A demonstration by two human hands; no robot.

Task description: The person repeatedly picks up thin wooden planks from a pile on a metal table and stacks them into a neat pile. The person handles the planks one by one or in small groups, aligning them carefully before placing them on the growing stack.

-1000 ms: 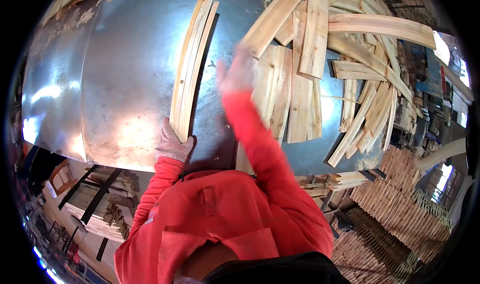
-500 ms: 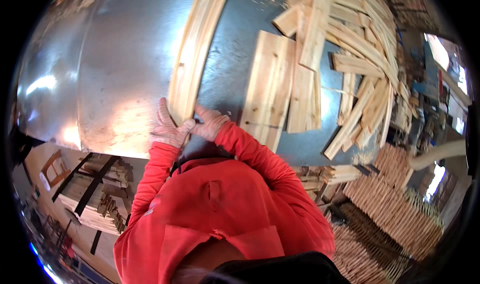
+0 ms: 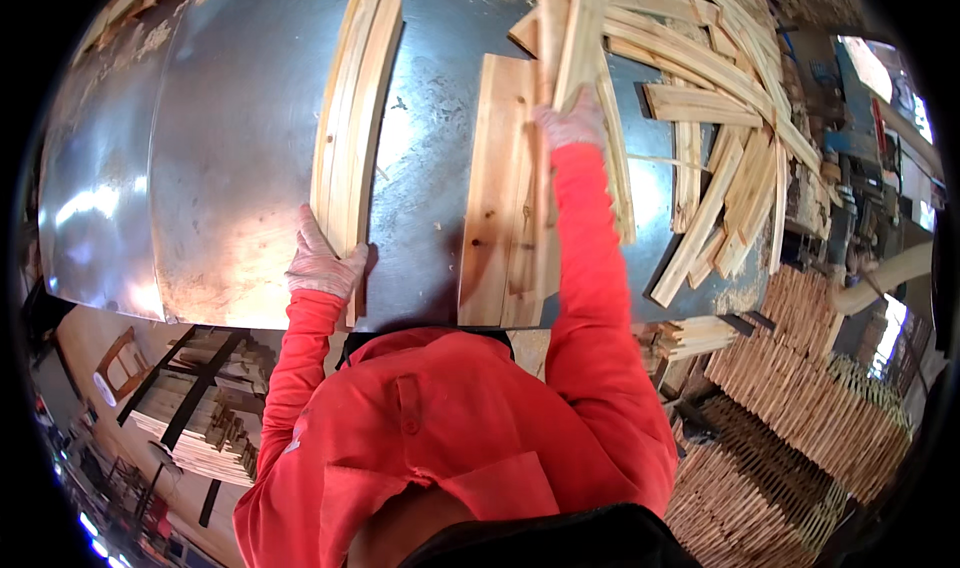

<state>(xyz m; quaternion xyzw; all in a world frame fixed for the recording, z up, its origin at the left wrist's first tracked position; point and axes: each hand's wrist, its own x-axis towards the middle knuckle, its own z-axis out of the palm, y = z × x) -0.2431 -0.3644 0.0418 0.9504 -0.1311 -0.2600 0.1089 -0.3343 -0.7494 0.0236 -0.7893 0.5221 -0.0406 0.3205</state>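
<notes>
A narrow stack of several pale wooden boards (image 3: pixel 350 118) stretches away from me on the metal tabletop. My left hand (image 3: pixel 325 268), in a light glove, rests at the stack's near end with its index finger stretched along the left edge and the thumb apart, over the wood. Farther right, my right hand (image 3: pixel 573 125) is closed round the near end of a long wooden board (image 3: pixel 580 38), slightly blurred. Under my right forearm lie wider boards (image 3: pixel 497 193) side by side, partly hidden by the sleeve.
A loose heap of wooden boards (image 3: pixel 690 98) covers the table's right side, lying at many angles. Stacked slats (image 3: pixel 780 358) stand off the lower right. Below the table's left edge is another stack of boards (image 3: pixel 200 418). Sawdust lies on the metal tabletop (image 3: pixel 230 168).
My right hand has left the narrow stack and reached forward and right to take hold of a board, which has shifted left. My left hand stays by the narrow stack.
</notes>
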